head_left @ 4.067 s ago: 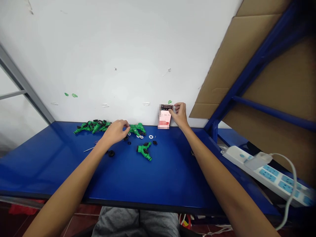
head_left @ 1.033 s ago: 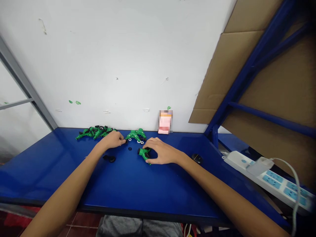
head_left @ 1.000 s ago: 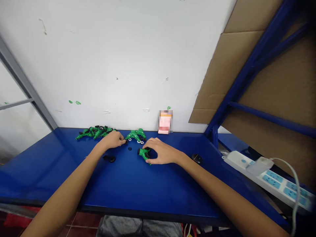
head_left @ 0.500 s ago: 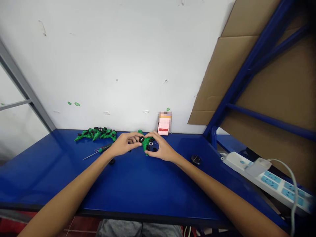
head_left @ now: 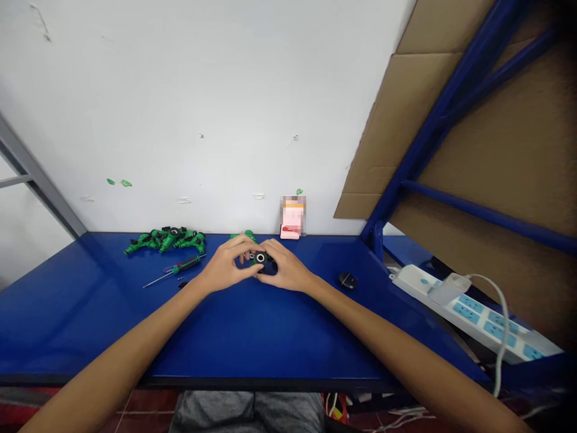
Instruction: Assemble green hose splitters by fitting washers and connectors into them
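Note:
My left hand and my right hand meet over the blue table, thumbs and fingers curled round a round black cap with a white ring in its face. Both hands seem to grip it, though the far-side fingers are partly hidden. Just behind my fingers lies a green plastic branched pipe fitting, mostly covered by my hands. Left of my left hand rests a screwdriver with a green handle, its shaft pointing to the front left. A small black part shows beside my left forearm.
Several green fittings with black parts lie heaped at the back left. A phone leans on the white wall. On the right are a black mouse-like object, a white power strip with a cable, and a blue frame post.
My hands have come closer together. The black cap's face now shows a white ring, which lay near my right hand before. The green fitting is now behind my fingers. The view has shifted slightly.

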### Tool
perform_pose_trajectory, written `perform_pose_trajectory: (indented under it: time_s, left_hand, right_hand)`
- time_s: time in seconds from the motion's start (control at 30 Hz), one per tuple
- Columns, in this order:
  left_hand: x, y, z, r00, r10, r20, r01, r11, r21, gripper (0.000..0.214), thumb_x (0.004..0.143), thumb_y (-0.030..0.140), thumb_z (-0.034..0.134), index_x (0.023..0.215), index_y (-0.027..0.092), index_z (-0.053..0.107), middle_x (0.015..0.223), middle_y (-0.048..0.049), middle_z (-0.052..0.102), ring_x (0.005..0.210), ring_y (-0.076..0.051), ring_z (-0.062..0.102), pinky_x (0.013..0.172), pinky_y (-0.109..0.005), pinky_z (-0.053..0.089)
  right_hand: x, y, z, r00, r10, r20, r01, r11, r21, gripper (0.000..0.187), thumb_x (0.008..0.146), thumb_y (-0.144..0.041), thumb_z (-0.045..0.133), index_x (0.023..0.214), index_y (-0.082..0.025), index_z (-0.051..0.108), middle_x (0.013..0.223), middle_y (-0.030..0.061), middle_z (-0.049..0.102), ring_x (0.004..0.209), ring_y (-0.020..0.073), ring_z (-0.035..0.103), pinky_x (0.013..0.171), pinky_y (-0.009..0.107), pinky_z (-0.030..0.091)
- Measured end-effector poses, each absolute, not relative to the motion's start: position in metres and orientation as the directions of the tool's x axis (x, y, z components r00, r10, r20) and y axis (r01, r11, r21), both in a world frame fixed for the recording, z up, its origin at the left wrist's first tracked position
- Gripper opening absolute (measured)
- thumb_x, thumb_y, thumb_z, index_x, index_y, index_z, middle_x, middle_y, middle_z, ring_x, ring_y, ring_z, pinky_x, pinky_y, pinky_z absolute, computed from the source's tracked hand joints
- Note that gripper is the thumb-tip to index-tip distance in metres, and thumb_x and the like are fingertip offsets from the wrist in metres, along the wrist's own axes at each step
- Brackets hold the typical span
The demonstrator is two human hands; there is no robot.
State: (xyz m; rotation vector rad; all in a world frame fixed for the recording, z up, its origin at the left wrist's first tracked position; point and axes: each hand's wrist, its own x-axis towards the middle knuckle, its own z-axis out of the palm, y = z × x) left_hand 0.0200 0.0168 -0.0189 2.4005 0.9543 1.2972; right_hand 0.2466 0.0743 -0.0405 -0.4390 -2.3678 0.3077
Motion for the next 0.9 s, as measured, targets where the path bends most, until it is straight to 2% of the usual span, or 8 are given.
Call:
perform_pose_trajectory:
  time_s: [0.17,0.27,0.33,0.43,0.6,0.77,0.9]
  left_hand:
    - [0.018,0.017,-0.016,0.461,0.616,0.638,0.493,-0.776,0.393,0.026,0.097,0.024,0.072,0.122,0.024,0.072,0.113,-0.0056,0.071,0.088,-0.017,0.068,0.082,-0.031,0.058]
    - [0.014,0.019,-0.014,0.47,0.624,0.624,0.533,-0.764,0.363,0.026,0.097,0.022,0.069,0.122,0.022,0.072,0.114,-0.006,0.073,0.091,-0.017,0.069,0.085,-0.031,0.059]
    - [0.011,0.022,-0.013,0.435,0.647,0.626,0.52,-0.748,0.412,0.026,0.096,0.022,0.068,0.122,0.021,0.073,0.115,-0.0062,0.074,0.088,-0.016,0.07,0.083,-0.03,0.06]
    - [0.006,0.027,-0.013,0.315,0.723,0.614,0.45,-0.684,0.574,0.027,0.094,0.025,0.07,0.12,0.02,0.075,0.115,-0.0074,0.076,0.088,-0.016,0.074,0.082,-0.03,0.064]
    - [0.0,0.037,-0.018,0.178,0.864,0.471,0.306,-0.504,0.808,0.035,0.088,0.032,0.078,0.119,0.017,0.076,0.104,-0.0086,0.081,0.096,-0.022,0.079,0.095,-0.038,0.066]
    - [-0.005,0.042,-0.02,0.242,0.92,0.307,0.278,-0.369,0.887,0.039,0.088,0.042,0.079,0.116,0.016,0.075,0.097,-0.0088,0.08,0.089,-0.024,0.08,0.087,-0.039,0.066]
    - [-0.004,0.036,-0.017,0.322,0.919,0.227,0.373,-0.344,0.862,0.044,0.087,0.045,0.08,0.122,0.018,0.075,0.083,-0.0028,0.075,0.078,-0.02,0.075,0.074,-0.031,0.059]
  right_hand:
    - [0.252,0.08,-0.044,-0.716,0.337,0.611,0.286,0.94,-0.184,0.028,0.092,-0.029,0.079,0.111,-0.023,0.06,0.102,0.0081,0.067,0.093,0.0291,0.062,0.083,0.046,0.056]
    - [0.254,0.081,-0.042,-0.714,0.354,0.604,0.312,0.933,-0.178,0.033,0.093,-0.034,0.08,0.117,-0.024,0.06,0.106,0.0087,0.069,0.096,0.0302,0.064,0.086,0.047,0.057]
    - [0.256,0.081,-0.04,-0.692,0.37,0.62,0.307,0.928,-0.212,0.039,0.095,-0.039,0.081,0.125,-0.025,0.061,0.114,0.0102,0.071,0.103,0.0313,0.067,0.089,0.047,0.058]
    - [0.256,0.083,-0.038,-0.623,0.444,0.644,0.295,0.896,-0.332,0.043,0.1,-0.043,0.075,0.136,-0.026,0.059,0.125,0.0113,0.071,0.106,0.0304,0.07,0.09,0.046,0.059]
    - [0.256,0.093,-0.044,-0.511,0.605,0.611,0.28,0.789,-0.547,0.033,0.105,-0.039,0.065,0.135,-0.026,0.064,0.109,0.0072,0.076,0.093,0.0266,0.074,0.087,0.044,0.061]
    - [0.255,0.099,-0.048,-0.504,0.629,0.592,0.257,0.764,-0.592,0.026,0.105,-0.043,0.065,0.124,-0.025,0.072,0.1,0.0056,0.079,0.086,0.0252,0.075,0.084,0.042,0.061]
    - [0.255,0.098,-0.049,-0.532,0.601,0.597,0.237,0.782,-0.576,0.023,0.106,-0.039,0.065,0.123,-0.026,0.074,0.104,0.0056,0.08,0.086,0.0242,0.075,0.087,0.042,0.062]
